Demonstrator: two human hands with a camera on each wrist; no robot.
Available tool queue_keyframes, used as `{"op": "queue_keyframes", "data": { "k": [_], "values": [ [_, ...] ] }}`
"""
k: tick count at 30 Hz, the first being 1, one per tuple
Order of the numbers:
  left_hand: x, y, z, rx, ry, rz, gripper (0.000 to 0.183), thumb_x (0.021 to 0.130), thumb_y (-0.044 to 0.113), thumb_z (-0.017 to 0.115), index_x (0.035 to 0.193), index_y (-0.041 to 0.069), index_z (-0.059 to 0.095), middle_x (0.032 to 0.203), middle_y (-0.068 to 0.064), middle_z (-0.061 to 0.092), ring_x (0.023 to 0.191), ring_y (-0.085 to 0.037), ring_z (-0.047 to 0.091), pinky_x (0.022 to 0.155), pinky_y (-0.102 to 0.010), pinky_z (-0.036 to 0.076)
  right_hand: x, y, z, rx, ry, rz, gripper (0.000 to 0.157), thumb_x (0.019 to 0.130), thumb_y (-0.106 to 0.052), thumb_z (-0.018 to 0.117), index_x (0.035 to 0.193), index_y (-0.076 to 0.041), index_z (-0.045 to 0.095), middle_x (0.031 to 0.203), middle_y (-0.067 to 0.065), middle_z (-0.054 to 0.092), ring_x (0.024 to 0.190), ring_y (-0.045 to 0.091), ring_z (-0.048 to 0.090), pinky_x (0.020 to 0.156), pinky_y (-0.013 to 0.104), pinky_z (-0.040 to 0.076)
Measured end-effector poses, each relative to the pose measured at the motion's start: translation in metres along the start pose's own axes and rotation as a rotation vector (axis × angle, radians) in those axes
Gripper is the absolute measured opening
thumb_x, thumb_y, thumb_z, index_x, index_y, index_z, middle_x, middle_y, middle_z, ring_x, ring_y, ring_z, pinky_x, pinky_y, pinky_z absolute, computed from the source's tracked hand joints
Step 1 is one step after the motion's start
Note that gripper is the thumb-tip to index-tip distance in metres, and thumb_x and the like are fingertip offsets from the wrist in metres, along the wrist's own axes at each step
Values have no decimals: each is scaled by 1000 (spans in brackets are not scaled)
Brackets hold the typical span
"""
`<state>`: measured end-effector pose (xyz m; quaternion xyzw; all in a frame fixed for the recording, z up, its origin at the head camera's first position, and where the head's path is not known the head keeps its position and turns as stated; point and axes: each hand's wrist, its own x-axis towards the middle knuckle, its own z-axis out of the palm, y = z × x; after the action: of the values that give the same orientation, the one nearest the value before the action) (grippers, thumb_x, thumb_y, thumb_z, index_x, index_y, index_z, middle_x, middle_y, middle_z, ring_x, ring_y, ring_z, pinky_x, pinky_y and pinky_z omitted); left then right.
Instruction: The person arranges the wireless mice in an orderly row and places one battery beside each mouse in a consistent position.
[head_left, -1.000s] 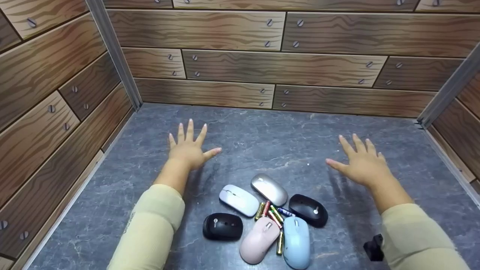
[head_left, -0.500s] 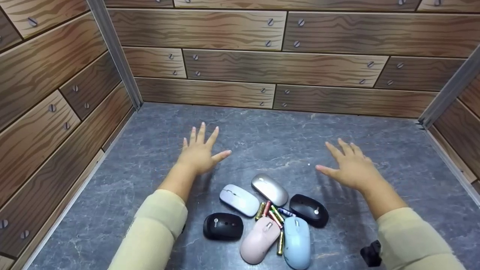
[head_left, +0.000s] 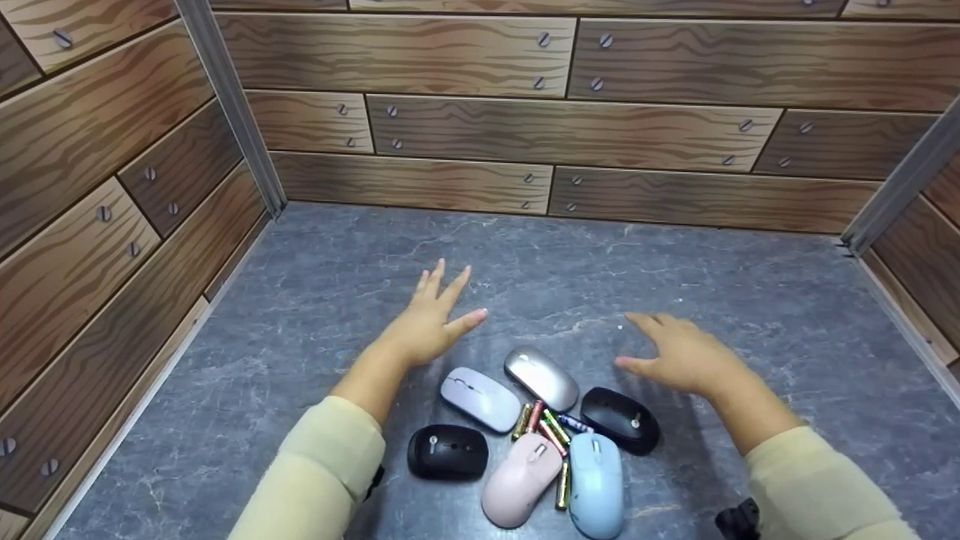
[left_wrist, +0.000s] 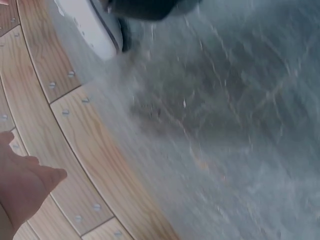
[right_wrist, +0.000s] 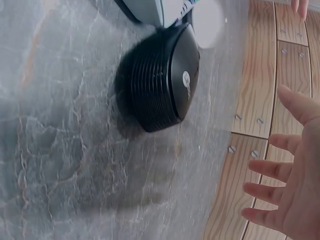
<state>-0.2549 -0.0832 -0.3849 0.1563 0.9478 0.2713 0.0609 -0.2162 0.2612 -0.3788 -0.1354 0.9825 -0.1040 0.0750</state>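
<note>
In the head view my left hand [head_left: 424, 324] hovers with spread fingers just beyond a white mouse [head_left: 480, 400]. My right hand [head_left: 679, 352], thumb apart from relaxed fingers, is over the surface behind a black mouse [head_left: 620, 421]. Neither holds anything. A silver mouse [head_left: 541, 378] lies between the two hands. Closer to me are another black mouse [head_left: 448, 452], a pink mouse [head_left: 521, 481] and a light blue mouse [head_left: 596, 486]. Several small batteries [head_left: 553, 427] lie amid the mice. The right wrist view shows the ribbed side of a black mouse [right_wrist: 165, 80].
Dark grey marbled table surface [head_left: 300, 300] spreads under everything. Wood-plank printed walls [head_left: 465, 127] close off the back and both sides, with grey metal posts [head_left: 232, 105] at the corners. A small black device [head_left: 739, 519] is by the right sleeve.
Both hands have moved inward toward each other and somewhat nearer the mice. The right hand's fingers have drawn closer together. The mice and batteries stay where they were.
</note>
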Motion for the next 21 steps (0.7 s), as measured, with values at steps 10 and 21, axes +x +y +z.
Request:
{"op": "queue_keyframes", "data": {
  "k": [10,21],
  "values": [
    [-3,12,10,-202,-15,75,74,83,68,38,145,38,11,154,-1,-3,138,-30,6,106,-56,15,-3,-10,13,48,-46,-115,71,75,-44,69,129,-2,48,116,22,56,101,36,55,86,54,42],
    [-10,22,26,-201,-64,205,70,85,56,50,144,28,26,153,-1,11,135,-28,21,106,-50,21,-9,-17,34,46,-120,-146,68,67,-31,78,123,-2,53,111,18,59,97,33,57,84,52,44]
  ]
}}
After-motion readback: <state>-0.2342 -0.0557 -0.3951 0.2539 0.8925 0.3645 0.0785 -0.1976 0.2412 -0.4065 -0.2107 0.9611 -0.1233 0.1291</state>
